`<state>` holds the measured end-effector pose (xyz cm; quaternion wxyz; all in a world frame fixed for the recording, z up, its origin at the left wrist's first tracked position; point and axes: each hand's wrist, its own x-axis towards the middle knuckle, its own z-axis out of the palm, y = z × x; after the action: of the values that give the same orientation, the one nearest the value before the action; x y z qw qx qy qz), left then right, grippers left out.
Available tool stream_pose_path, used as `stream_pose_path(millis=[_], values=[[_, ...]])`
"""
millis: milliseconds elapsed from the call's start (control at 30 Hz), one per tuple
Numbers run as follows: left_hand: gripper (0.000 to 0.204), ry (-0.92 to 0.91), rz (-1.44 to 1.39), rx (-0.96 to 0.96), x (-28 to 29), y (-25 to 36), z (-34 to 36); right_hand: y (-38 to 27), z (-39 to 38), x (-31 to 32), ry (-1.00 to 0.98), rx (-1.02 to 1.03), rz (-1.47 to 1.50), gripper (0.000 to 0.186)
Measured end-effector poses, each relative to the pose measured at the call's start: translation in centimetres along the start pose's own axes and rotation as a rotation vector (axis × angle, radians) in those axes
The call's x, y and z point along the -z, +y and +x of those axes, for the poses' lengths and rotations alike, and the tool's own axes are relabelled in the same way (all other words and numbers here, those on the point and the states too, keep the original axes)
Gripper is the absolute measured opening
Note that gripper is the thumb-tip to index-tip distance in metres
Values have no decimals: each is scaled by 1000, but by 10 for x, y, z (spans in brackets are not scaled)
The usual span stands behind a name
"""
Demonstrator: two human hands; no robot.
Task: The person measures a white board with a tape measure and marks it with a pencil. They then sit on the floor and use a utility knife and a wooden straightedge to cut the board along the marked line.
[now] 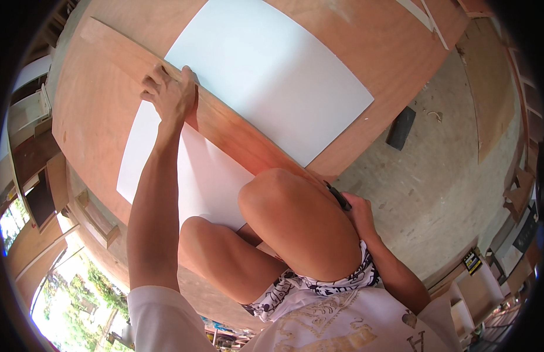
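Note:
A long wooden board [234, 128] lies diagonally across a white sheet [266, 64], with part of the sheet showing on either side of it. My left hand [171, 97] presses on the board's upper stretch, fingers spread and thumb by its right edge. Beside my raised right knee, my right hand [361, 216] is closed around a slim black-handled tool [338, 196]. The tool's front end points toward the board's near end; its tip is too small to make out. My knees cover part of the sheet's lower portion and hide some of the board's near end.
Under the sheet is a large brown plywood panel [90, 111]. A dark rectangular block [401, 127] rests on the concrete floor [442, 193] to the right. Another plywood piece [488, 88] lies farther right. Wooden frames and offcuts stand at both sides, with a pale box [477, 287] at lower right.

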<state>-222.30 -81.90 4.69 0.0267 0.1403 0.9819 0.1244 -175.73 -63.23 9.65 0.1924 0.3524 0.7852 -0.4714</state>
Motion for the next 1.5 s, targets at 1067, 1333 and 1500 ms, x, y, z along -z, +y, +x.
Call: stream_pose_path(millis=[1067,1333,1500], values=[[81,-52,57,35,-8,-6,6,1,-1,-1,-6,-41,29,19],[78,26,75,91,-13,-18,6,-2,-1,-6,9,-20,27,21],[75,130,9,160,-15,-4,5,23,-3,-17,112,-13,-18,23]])
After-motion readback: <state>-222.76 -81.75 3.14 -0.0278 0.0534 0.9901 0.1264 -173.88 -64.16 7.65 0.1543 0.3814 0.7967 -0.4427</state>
